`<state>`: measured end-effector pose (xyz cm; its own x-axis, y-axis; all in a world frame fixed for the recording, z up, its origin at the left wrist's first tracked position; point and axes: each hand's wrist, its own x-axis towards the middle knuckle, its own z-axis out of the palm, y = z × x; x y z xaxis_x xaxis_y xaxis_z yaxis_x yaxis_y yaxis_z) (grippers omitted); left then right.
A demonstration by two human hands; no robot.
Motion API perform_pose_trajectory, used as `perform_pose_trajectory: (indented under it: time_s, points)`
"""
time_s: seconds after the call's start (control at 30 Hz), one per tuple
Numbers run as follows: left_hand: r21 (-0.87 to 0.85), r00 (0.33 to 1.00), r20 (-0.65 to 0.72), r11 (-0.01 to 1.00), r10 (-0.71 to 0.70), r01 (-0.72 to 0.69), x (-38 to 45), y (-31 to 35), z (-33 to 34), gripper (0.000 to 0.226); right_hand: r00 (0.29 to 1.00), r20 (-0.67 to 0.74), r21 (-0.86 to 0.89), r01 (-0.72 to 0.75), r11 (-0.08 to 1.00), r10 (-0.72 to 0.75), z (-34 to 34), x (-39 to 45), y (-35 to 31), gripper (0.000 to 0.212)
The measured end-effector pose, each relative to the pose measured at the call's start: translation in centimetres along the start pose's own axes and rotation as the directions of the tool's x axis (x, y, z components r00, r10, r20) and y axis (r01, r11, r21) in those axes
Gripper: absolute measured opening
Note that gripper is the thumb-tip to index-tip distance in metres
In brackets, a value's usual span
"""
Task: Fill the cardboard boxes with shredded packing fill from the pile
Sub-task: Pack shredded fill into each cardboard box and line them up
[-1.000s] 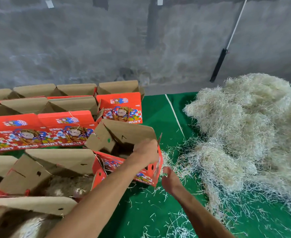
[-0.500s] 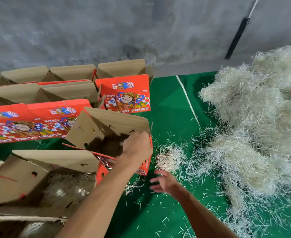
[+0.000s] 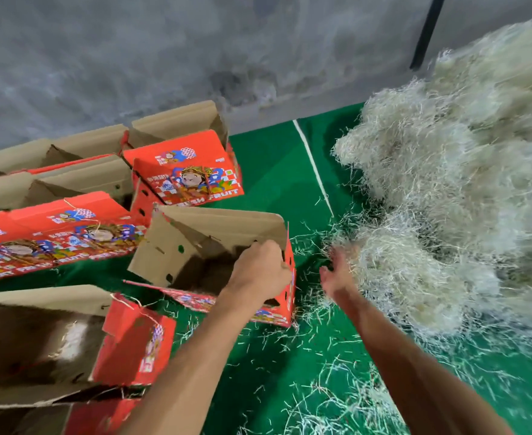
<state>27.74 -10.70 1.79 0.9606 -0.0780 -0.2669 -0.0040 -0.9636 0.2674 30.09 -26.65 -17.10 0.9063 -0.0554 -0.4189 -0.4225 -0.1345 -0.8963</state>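
An open red cardboard box [image 3: 195,246] with brown flaps stands on the green mat. My left hand [image 3: 260,270] grips the rim of its right end wall. The inside of the box looks dark, with no fill showing. A big pile of pale shredded packing fill [image 3: 453,196] lies to the right. My right hand [image 3: 337,274] is at the pile's near left edge, fingers spread and blurred, touching the shreds and holding nothing.
Several more red "fresh fruit" boxes [image 3: 189,171] stand in rows at the left; the near box [image 3: 70,337] has some fill inside. Loose shreds litter the green mat [image 3: 274,171]. A grey concrete wall [image 3: 133,58] rises behind, with a black pole [image 3: 426,29] leaning on it.
My right hand has moved from beside the box to the right and forward, up to the pile's edge. My left hand kept its grip on the box. The view has swung down and left.
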Motion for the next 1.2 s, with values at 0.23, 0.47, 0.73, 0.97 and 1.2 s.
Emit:
perform_pose_trajectory:
  time_s: [0.23,0.47,0.73,0.97,1.2]
  points:
    - [-0.095,1.0,0.025,0.995,-0.01,0.012,-1.2,8.6,3.8,0.037,0.998,-0.059,-0.327,0.006,0.945,-0.027,-9.8,-1.9,1.3,0.053]
    - [-0.381,0.994,0.106,0.923,-0.02,0.059,-3.2,14.6,6.5,0.037,0.829,0.008,-0.909,0.239,0.34,-0.56,-15.2,-2.8,0.2,0.069]
    - [-0.315,0.997,0.069,0.947,-0.044,0.064,-3.9,13.0,6.7,0.028,0.998,0.029,-0.942,0.045,0.334,-0.051,-15.7,-4.0,5.7,0.074]
    - [-0.217,0.998,-0.043,0.975,-0.056,0.045,-4.8,11.7,4.4,0.061,0.981,0.038,-0.701,0.163,0.694,-0.192,-15.4,-3.8,-5.1,0.023]
    - [-0.496,0.989,-0.123,0.868,-0.081,0.009,-5.5,8.2,-0.7,0.06,0.875,0.009,-0.448,0.437,0.78,-0.485,-15.2,-8.6,-21.5,0.051]
